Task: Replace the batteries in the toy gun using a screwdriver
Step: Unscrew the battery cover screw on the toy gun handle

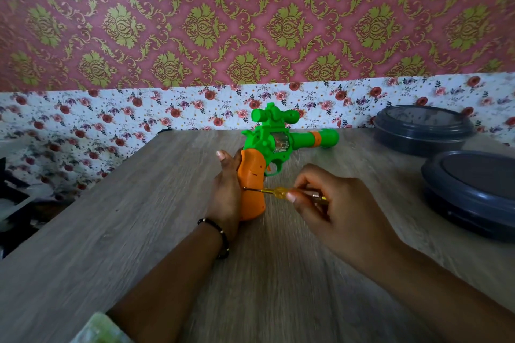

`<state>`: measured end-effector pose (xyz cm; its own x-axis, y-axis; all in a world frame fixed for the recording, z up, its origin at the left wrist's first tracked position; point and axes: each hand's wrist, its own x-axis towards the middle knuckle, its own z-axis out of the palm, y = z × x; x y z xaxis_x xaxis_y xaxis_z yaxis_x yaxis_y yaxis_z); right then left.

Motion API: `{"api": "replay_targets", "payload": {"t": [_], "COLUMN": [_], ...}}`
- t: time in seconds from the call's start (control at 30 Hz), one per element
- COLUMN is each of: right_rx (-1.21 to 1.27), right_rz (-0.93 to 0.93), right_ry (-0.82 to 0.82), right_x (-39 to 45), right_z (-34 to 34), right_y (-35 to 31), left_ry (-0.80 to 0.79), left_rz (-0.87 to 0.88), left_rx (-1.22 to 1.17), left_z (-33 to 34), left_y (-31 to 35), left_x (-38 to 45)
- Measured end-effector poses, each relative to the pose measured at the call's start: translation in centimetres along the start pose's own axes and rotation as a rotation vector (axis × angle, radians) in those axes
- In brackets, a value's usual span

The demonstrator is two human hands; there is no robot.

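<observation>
A green toy gun (274,139) with an orange grip (250,189) stands on the wooden table (139,217), its barrel pointing right and a green scope on top. My left hand (227,192) wraps the grip from the left side and holds it upright. A small screwdriver (274,191) with a clear yellow handle is pinched in my right hand (331,203). Its thin metal shaft points left, and the tip touches the orange grip near its middle. No batteries are visible.
Two dark grey round lidded containers sit at the right: one at the back (420,128), one nearer (471,189). A flowered wall panel (83,120) runs behind the table. The table's left edge drops off beside dark clutter (16,203).
</observation>
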<state>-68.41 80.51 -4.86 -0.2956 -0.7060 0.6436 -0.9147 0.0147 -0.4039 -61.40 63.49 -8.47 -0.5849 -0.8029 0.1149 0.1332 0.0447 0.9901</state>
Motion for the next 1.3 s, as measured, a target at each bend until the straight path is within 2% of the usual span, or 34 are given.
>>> {"api": "replay_targets", "payload": {"t": [0.1,0.23,0.33,0.43,0.7,0.77,0.87,1.13,1.3], "right_rx": [0.099,0.203,0.11,0.011,0.319,0.279,0.148,0.289,0.238], "right_rz": [-0.03,0.018,0.071,0.035,0.074,0.124,0.097,0.017,0.11], "right_ry": [-0.033,-0.027,-0.002,0.015,-0.027,-0.028,-0.02,-0.05,-0.017], "right_x": [0.11,0.14,-0.02,-0.01,0.15,0.08,0.13,0.09,-0.03], "right_z": [0.0,0.13,0.27,0.25,0.14,0.19,0.04,0.12,0.21], "right_y": [-0.29,-0.09,0.14,0.28,-0.47,-0.35,-0.15,-0.5,-0.34], "left_ry": [0.009,0.004,0.007,0.012,0.009,0.019,0.022,0.019,0.02], "left_rz": [-0.017,0.001,0.008,0.007,0.021,0.01,0.014,0.032,0.014], "left_rx": [-0.011,-0.01,-0.001,0.005,0.004,0.009,0.011,0.001,0.002], "left_z": [-0.08,-0.09,-0.03,-0.05,0.06,0.01,0.03,0.21,0.14], "left_y": [0.1,0.28,0.28,0.22,0.24,0.07,0.2,0.49,0.59], "left_x": [0.03,-0.14,-0.19,-0.2,-0.25,-0.11,-0.15,-0.46,-0.47]}}
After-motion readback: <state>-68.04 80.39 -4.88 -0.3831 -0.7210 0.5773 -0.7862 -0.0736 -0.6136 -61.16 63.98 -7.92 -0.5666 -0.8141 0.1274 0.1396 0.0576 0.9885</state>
